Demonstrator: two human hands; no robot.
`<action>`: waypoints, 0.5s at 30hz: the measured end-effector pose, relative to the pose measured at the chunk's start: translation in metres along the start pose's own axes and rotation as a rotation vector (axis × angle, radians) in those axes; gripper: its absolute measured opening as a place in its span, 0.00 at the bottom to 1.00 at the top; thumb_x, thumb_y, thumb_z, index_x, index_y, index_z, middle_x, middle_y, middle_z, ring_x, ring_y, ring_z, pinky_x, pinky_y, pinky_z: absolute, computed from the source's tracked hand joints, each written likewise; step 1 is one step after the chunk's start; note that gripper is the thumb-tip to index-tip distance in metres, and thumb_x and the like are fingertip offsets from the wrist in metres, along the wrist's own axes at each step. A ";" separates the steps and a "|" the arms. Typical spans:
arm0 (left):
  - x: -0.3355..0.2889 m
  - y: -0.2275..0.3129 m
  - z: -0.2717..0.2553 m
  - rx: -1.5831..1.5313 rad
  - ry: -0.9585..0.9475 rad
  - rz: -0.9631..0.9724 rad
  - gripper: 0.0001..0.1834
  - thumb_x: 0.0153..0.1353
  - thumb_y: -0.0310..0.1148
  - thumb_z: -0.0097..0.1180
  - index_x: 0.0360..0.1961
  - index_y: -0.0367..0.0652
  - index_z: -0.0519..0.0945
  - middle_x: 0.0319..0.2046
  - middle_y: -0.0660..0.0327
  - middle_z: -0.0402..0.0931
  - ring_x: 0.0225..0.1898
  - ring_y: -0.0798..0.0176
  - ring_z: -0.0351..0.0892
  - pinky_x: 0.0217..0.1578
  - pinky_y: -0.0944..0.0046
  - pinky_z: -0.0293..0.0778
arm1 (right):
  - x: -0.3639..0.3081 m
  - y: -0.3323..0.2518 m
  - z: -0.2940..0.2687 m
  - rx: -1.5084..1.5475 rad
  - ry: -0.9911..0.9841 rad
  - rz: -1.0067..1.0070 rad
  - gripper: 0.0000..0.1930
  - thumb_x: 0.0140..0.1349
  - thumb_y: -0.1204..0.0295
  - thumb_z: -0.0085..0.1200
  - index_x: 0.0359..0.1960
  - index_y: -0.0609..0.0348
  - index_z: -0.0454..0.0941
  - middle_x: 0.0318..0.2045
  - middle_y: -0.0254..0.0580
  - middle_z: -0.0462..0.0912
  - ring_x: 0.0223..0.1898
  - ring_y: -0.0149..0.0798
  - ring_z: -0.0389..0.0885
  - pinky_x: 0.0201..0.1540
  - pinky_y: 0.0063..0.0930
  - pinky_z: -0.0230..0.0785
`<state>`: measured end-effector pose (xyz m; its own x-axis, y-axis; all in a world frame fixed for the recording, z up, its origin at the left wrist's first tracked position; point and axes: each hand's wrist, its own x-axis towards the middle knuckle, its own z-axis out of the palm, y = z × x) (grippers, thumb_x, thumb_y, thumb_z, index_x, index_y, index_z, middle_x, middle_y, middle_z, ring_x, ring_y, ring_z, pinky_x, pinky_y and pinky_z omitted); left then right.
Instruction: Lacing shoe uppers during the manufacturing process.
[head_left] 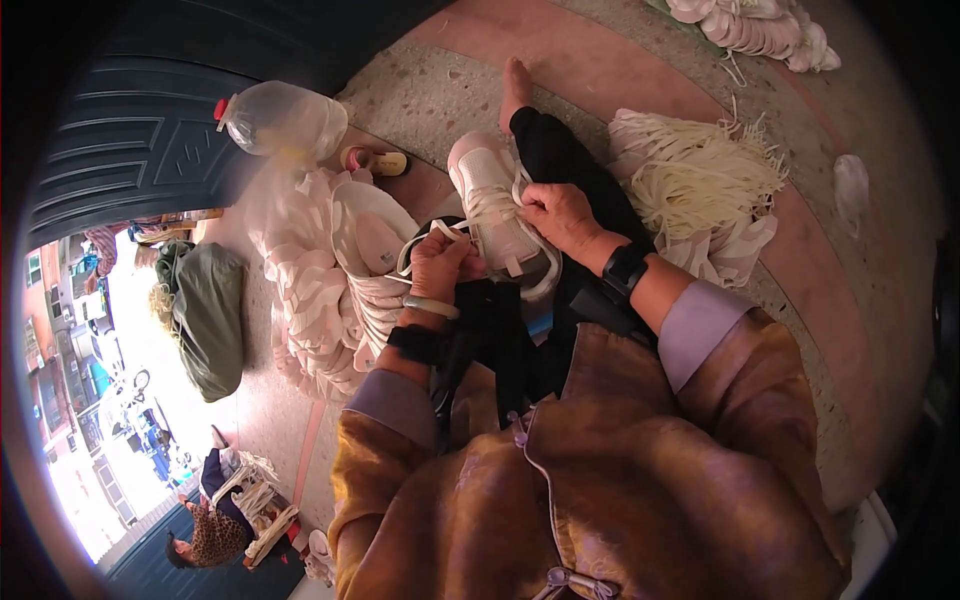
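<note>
A white and pale pink sneaker upper (490, 190) lies across my lap, its toe pointing away from me. White lace crosses its front through the eyelets. My left hand (440, 262) is closed at the upper's left side, pinching a white shoelace (408, 252) that loops out from the fingers. At the upper's right edge my right hand (566, 216) is closed with bent fingers on the lace, which shows beside the fingertips; the exact grip is partly hidden.
Stacked pink-white shoe uppers (310, 280) lie close on my left. Right of my leg is a heap of cream laces (700, 180). Farther off are a clear plastic jug (285, 120), a sandal (385, 162), a dark green sack (205, 320) and a seated person (215, 530).
</note>
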<state>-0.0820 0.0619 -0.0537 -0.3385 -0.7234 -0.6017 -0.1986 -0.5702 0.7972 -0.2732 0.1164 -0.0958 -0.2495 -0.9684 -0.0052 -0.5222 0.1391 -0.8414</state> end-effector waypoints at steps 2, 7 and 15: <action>0.001 -0.001 -0.002 -0.030 0.012 0.013 0.02 0.53 0.26 0.51 0.28 0.40 0.73 0.18 0.62 0.74 0.14 0.69 0.74 0.15 0.72 0.73 | -0.001 0.000 0.003 -0.026 0.017 -0.014 0.07 0.46 0.68 0.56 0.21 0.57 0.73 0.20 0.49 0.76 0.26 0.52 0.76 0.28 0.39 0.67; 0.002 -0.005 0.000 -0.055 0.025 0.044 0.02 0.53 0.25 0.51 0.26 0.39 0.73 0.16 0.60 0.74 0.13 0.68 0.73 0.14 0.72 0.72 | -0.014 -0.010 -0.003 -0.051 0.127 -0.010 0.12 0.48 0.67 0.55 0.32 0.58 0.70 0.18 0.47 0.76 0.24 0.51 0.76 0.27 0.39 0.69; 0.005 -0.005 0.005 0.037 0.114 0.075 0.04 0.54 0.27 0.51 0.27 0.37 0.71 0.17 0.61 0.73 0.12 0.68 0.73 0.12 0.72 0.70 | -0.028 -0.028 -0.019 -0.196 -0.050 -0.188 0.19 0.46 0.68 0.59 0.39 0.59 0.67 0.31 0.47 0.75 0.35 0.49 0.75 0.37 0.36 0.69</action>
<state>-0.0879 0.0630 -0.0605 -0.2472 -0.8041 -0.5407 -0.2117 -0.4997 0.8399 -0.2667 0.1435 -0.0618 -0.0951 -0.9894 0.1101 -0.7049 -0.0112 -0.7093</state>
